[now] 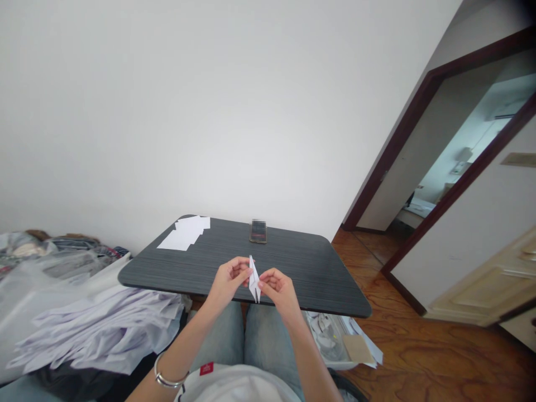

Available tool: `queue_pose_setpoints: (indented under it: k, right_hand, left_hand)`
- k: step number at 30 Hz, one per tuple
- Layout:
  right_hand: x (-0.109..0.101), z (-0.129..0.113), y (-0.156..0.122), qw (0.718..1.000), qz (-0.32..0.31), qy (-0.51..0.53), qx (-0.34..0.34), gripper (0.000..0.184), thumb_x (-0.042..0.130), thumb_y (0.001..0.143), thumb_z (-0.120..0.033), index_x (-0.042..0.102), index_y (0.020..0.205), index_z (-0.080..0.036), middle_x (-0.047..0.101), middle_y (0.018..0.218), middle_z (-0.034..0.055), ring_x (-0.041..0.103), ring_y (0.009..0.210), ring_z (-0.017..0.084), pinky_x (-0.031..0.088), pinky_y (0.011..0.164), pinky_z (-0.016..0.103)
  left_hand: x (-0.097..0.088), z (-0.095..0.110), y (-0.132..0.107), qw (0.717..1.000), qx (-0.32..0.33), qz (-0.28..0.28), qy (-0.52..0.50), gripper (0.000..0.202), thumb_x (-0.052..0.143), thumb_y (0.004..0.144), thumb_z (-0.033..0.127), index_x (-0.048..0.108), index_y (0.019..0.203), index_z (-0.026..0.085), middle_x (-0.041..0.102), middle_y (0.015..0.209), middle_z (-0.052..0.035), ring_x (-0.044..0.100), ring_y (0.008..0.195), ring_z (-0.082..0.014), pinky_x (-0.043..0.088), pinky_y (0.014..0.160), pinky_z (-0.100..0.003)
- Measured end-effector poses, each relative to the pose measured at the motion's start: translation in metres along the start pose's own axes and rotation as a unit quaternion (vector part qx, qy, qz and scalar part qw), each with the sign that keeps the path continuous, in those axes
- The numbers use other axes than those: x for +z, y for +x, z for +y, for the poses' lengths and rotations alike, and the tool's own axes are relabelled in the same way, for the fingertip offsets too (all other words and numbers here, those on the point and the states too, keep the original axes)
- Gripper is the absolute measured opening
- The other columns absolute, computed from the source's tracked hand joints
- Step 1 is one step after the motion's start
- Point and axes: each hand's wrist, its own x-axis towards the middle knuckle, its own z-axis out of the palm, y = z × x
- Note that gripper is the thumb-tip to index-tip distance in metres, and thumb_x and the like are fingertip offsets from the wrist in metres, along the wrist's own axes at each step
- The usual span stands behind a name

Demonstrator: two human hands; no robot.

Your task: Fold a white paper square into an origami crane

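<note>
At far left on the worktop point(318, 268), overlapping white sheets point(183, 234) are being carried flat, well apart from the work. Left grip point(228, 277): the left side of the folded paper point(253, 283) is being pinched between thumb and fingers. The folded paper is being held up between both grips, over the near edge of the worktop, with its slim ends being pointed far and near; the near end is being seen as split in two. Whether the worktop is being touched cannot be told. Right grip point(280, 286): the right side is being pinched by thumb and fingertips, nearer the split end. Judgement: light, opposed pressure is being favoured, since thin layers are likely being buckled by a hard squeeze; edges are best being matched before any crease is being pressed, with the slim tips being spared from bending.
</note>
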Motion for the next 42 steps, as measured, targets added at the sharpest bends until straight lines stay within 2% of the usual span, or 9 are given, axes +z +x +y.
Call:
queue_pose_setpoints:
  k: [5,11,21,27,32,42]
  right_hand:
    - [0.001,0.001,0.001,1.000,0.007,0.005,0.005,0.016,0.067,0.065,-0.023,0.057,0.076,-0.016,0.060,0.061,-0.0013,0.056,0.053,0.011,0.046,0.051,0.022]
    - [0.004,-0.002,0.001,0.999,0.045,0.014,-0.028,0.018,0.065,0.066,-0.020,0.056,0.081,-0.018,0.055,0.055,-0.0053,0.053,0.049,0.009,0.046,0.051,0.021]
    - [0.004,-0.003,0.003,0.999,0.045,-0.001,-0.014,0.016,0.065,0.066,-0.022,0.057,0.079,-0.017,0.057,0.056,-0.0039,0.055,0.050,0.011,0.048,0.050,0.022]
    - [0.003,-0.002,0.003,0.999,0.037,0.009,0.000,0.015,0.066,0.064,-0.023,0.058,0.075,-0.017,0.060,0.055,-0.0028,0.057,0.048,0.011,0.047,0.048,0.022]
    - [0.002,-0.002,0.002,0.999,0.039,0.029,0.010,0.015,0.066,0.064,-0.024,0.058,0.074,-0.017,0.062,0.056,-0.0020,0.058,0.049,0.013,0.046,0.048,0.022]
    - [0.005,-0.006,0.001,0.997,0.020,0.071,0.001,0.013,0.066,0.064,-0.025,0.056,0.068,-0.018,0.059,0.055,-0.0038,0.057,0.046,0.011,0.045,0.046,0.022]
  left_hand:
    - [0.004,-0.005,-0.002,0.999,0.020,0.041,0.021,0.017,0.064,0.066,0.025,0.051,0.067,0.014,0.052,0.053,0.0044,0.048,0.047,-0.0075,0.041,0.048,-0.019]
    - [0.008,-0.009,-0.005,0.998,-0.008,0.039,0.041,0.021,0.066,0.064,0.025,0.055,0.077,0.013,0.059,0.066,-0.0004,0.053,0.058,-0.0100,0.042,0.051,-0.019]
    - [0.003,-0.016,-0.002,0.999,-0.006,0.001,0.048,0.018,0.064,0.067,0.028,0.061,0.076,0.012,0.062,0.067,-0.0021,0.056,0.060,-0.0117,0.044,0.057,-0.021]
    - [0.004,-0.011,-0.003,0.999,-0.043,-0.012,0.026,0.020,0.065,0.065,0.026,0.062,0.076,0.010,0.064,0.063,-0.0028,0.058,0.056,-0.0126,0.046,0.055,-0.023]
    - [0.005,-0.006,-0.005,0.998,-0.051,-0.039,0.012,0.020,0.066,0.065,0.026,0.064,0.077,0.010,0.066,0.064,-0.0038,0.060,0.060,-0.0142,0.048,0.059,-0.025]
    - [0.007,-0.005,-0.006,0.998,-0.044,-0.029,-0.025,0.011,0.066,0.064,0.021,0.064,0.070,0.011,0.065,0.059,-0.0009,0.058,0.054,-0.0114,0.046,0.057,-0.023]
